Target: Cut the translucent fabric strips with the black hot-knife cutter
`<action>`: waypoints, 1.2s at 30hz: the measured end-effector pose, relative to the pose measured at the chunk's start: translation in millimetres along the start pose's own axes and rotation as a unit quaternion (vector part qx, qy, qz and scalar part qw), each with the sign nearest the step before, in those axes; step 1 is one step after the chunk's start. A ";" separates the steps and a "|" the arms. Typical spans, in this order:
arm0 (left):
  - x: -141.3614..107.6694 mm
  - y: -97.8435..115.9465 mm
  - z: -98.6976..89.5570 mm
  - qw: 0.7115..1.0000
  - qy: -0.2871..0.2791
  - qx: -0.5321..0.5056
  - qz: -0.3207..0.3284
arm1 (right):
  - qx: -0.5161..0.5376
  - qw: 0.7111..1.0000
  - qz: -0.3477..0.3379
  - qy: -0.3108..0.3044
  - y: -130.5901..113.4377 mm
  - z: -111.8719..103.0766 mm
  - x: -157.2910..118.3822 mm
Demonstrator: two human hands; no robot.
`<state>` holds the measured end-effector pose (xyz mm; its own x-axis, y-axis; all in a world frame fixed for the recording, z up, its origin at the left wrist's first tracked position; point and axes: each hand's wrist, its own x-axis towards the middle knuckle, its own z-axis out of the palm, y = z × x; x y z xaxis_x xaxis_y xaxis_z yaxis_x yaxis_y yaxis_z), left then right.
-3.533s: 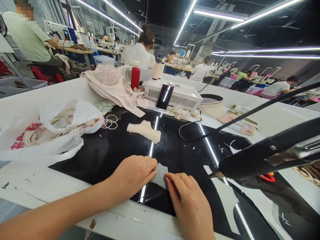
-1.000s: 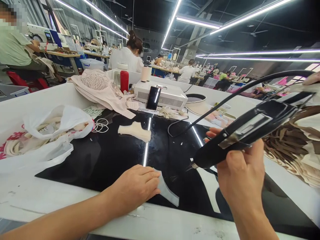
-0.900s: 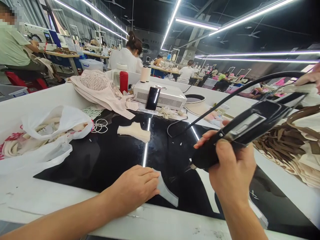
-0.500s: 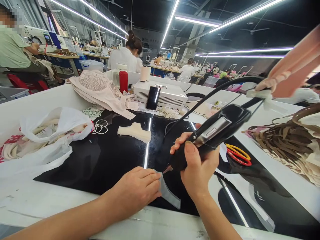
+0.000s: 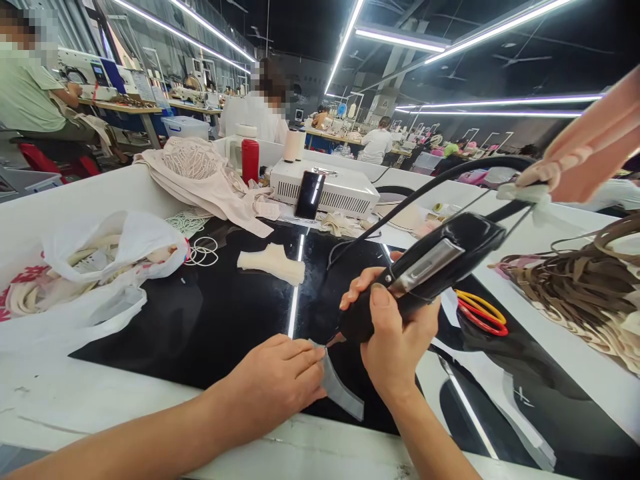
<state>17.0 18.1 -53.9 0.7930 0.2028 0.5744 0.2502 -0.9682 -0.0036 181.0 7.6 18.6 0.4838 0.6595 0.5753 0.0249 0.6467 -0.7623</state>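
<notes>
My left hand [image 5: 287, 373] lies low at the middle, fingers bent together over the upper end of a curved grey sheer fabric piece [image 5: 343, 393] on the black work surface [image 5: 240, 320]. My right hand [image 5: 397, 340] is wrapped round a black corded handheld cutter [image 5: 430, 257] with a metal lever along its side. Its narrow coppery tip [image 5: 336, 340] points down-left, close to the fabric's upper edge by my left fingertips; whether they touch I cannot tell. A cream fabric piece [image 5: 273, 262] lies flat farther back.
A plastic bag [image 5: 110, 307] of fabric parts sits left, bras [image 5: 200, 180] behind it. At the back are a vented white box [image 5: 325, 190], a phone [image 5: 310, 195] and a red bottle [image 5: 250, 160]. Brown straps [image 5: 580, 280] hang right. The cutter's cable [image 5: 415, 193] arches overhead. Co-workers sit beyond.
The view has shifted slightly. The cutter's tip sits a little nearer the grey fabric's upper edge. Both hands keep their grip.
</notes>
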 end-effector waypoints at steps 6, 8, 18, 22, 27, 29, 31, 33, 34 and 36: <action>0.3 -0.8 0.3 1.000 0.004 0.015 0.010 | 0.024 1.000 0.006 -0.007 2.8 3.1 0.8; 0.6 -0.6 1.1 1.000 0.012 0.020 0.010 | 0.024 1.000 0.012 -0.015 4.7 3.7 -0.1; 0.5 -0.6 4.1 0.999 0.020 0.022 0.010 | 0.030 0.999 0.019 -0.009 5.6 8.8 1.4; 0.8 0.1 3.3 1.000 0.015 0.020 0.009 | 0.047 0.999 0.019 -0.010 7.5 11.6 1.6; 2.1 0.3 1.8 1.000 0.012 0.024 0.013 | 0.041 0.999 0.022 -0.026 12.3 13.4 0.1; 2.1 0.0 1.4 0.999 0.010 0.026 0.016 | 0.038 0.999 0.021 -0.027 12.7 13.5 0.7; 1.8 -0.6 1.1 1.000 0.009 0.024 0.016 | 0.033 0.999 0.022 -0.029 10.3 12.2 2.2; 1.5 -1.5 0.6 1.000 0.007 0.018 0.015 | 0.014 0.999 0.018 -0.028 4.3 8.9 4.0; 1.4 -2.0 0.1 1.000 0.005 0.013 0.015 | -0.001 1.000 0.013 -0.026 0.1 6.4 4.7; 1.5 -2.8 -1.5 1.000 -0.001 0.005 0.015 | -0.028 0.999 0.005 -0.025 -9.6 0.0 5.0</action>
<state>16.7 20.9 -51.8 0.8014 0.1746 0.5721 0.2322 -0.9722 -0.0287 183.1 4.7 28.8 0.4404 0.6848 0.5807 0.0692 0.6189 -0.7824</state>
